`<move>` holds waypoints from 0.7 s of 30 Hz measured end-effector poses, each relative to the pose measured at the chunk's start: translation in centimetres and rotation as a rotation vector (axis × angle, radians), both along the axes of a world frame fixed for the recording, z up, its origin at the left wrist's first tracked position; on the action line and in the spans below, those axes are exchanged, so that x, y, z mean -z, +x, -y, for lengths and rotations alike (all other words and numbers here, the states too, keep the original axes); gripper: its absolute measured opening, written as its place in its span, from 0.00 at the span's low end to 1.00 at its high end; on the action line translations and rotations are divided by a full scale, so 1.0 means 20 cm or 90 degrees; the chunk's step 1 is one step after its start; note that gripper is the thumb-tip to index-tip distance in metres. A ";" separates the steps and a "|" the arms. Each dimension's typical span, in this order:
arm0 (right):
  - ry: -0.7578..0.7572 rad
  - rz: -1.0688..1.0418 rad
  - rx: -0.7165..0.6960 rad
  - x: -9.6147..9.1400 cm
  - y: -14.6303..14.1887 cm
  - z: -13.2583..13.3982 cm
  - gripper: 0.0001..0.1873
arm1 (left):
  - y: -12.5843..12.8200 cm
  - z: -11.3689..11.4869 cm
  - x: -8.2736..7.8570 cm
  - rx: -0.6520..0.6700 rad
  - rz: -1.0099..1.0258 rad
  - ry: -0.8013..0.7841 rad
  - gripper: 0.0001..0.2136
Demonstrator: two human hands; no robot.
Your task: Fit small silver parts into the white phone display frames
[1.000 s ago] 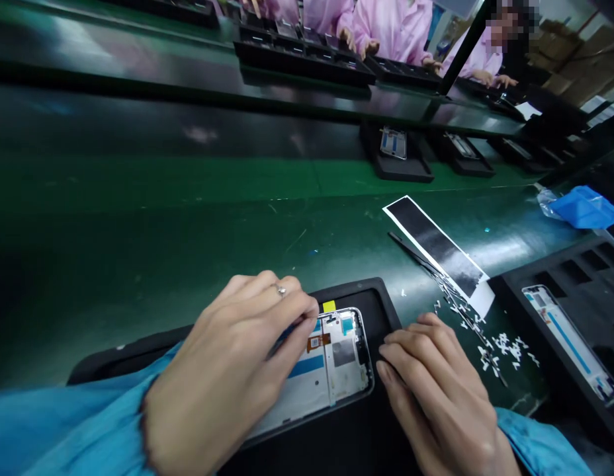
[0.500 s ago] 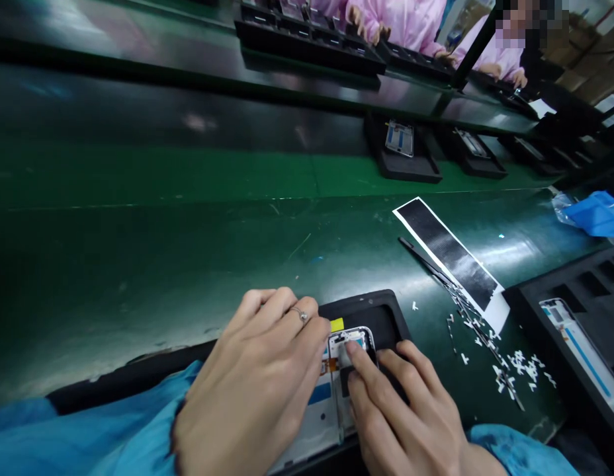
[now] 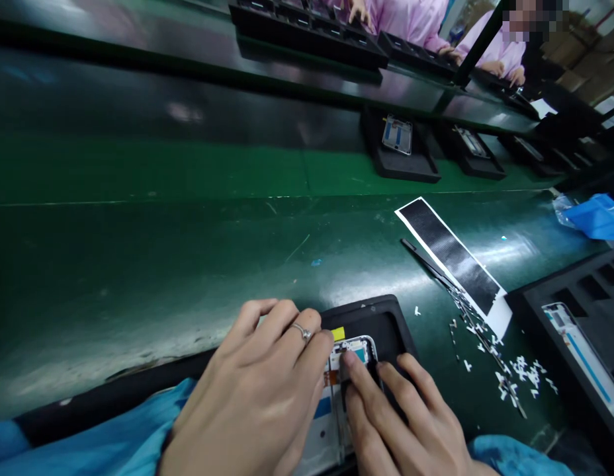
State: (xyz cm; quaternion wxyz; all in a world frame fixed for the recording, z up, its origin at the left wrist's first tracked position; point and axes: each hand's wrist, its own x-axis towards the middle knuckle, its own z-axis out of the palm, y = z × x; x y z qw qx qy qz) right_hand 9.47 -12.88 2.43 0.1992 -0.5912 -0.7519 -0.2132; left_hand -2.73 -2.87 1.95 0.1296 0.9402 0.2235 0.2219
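A silver phone mid-frame (image 3: pixel 323 433) with blue strips and an orange flex piece lies in a black foam tray (image 3: pixel 394 324) right in front of me. A yellow tab (image 3: pixel 339 333) sticks up at its top edge. My left hand (image 3: pixel 262 383), a ring on one finger, is curled over the left side of the frame; its fingertips are hidden. From the other side, my right hand (image 3: pixel 406 410) grips the frame's right edge, its index fingertip pressed on the upper part. Whether a small part lies under that fingertip I cannot tell.
Right of the tray lie black tweezers (image 3: pixel 426 260), a black adhesive sheet (image 3: pixel 448 248) and scattered white scraps (image 3: pixel 523 373). A black tray (image 3: pixel 570 281) holds another phone frame (image 3: pixel 582 357). Foam trays (image 3: pixel 406 165) stand on the green bench beyond, before co-workers in pink (image 3: pixel 406 26).
My view has shifted slightly, so the hands and tray sit a little lower. The right index fingertip has moved slightly left along the top of the phone frame.
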 end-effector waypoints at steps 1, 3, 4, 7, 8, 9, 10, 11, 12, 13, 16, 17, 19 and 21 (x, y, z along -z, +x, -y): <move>-0.005 0.005 -0.001 0.00 0.00 0.00 0.19 | 0.00 0.00 0.00 -0.002 0.005 -0.005 0.17; -0.015 0.013 -0.005 -0.01 0.00 0.00 0.19 | 0.00 0.00 0.00 -0.011 0.014 -0.025 0.17; -0.016 0.014 -0.006 -0.01 0.01 0.00 0.19 | 0.00 0.00 0.00 -0.013 0.020 -0.032 0.17; -0.001 0.011 -0.004 -0.01 0.01 0.00 0.19 | 0.00 0.00 0.01 -0.010 0.027 -0.042 0.17; -0.002 0.013 -0.003 -0.01 0.01 0.00 0.19 | 0.00 0.00 0.01 -0.010 0.025 -0.042 0.17; 0.000 0.016 -0.002 -0.01 0.00 0.00 0.19 | 0.00 0.00 0.01 -0.011 0.025 -0.037 0.17; 0.000 0.019 -0.002 -0.01 0.00 -0.01 0.19 | 0.01 0.00 0.01 -0.011 0.025 -0.031 0.16; -0.001 0.021 -0.001 -0.01 0.00 -0.01 0.19 | 0.01 0.00 0.01 -0.010 0.025 -0.024 0.16; 0.002 0.020 0.001 -0.01 0.00 -0.01 0.19 | 0.01 0.00 0.01 -0.009 0.025 -0.018 0.17; 0.007 0.016 0.005 -0.01 0.00 -0.01 0.20 | 0.01 0.00 0.00 -0.010 0.026 -0.015 0.17; 0.009 0.010 0.013 0.00 -0.01 -0.01 0.20 | 0.01 -0.01 0.00 -0.009 0.025 -0.017 0.17; 0.004 0.012 0.012 0.00 -0.01 -0.01 0.20 | 0.01 -0.01 0.00 -0.011 0.024 -0.016 0.17; -0.001 0.015 0.011 0.00 -0.01 -0.01 0.20 | 0.01 0.00 0.01 -0.017 0.021 -0.012 0.18; 0.002 0.014 0.012 0.00 -0.01 -0.01 0.20 | 0.01 0.00 0.01 -0.024 0.023 -0.002 0.18</move>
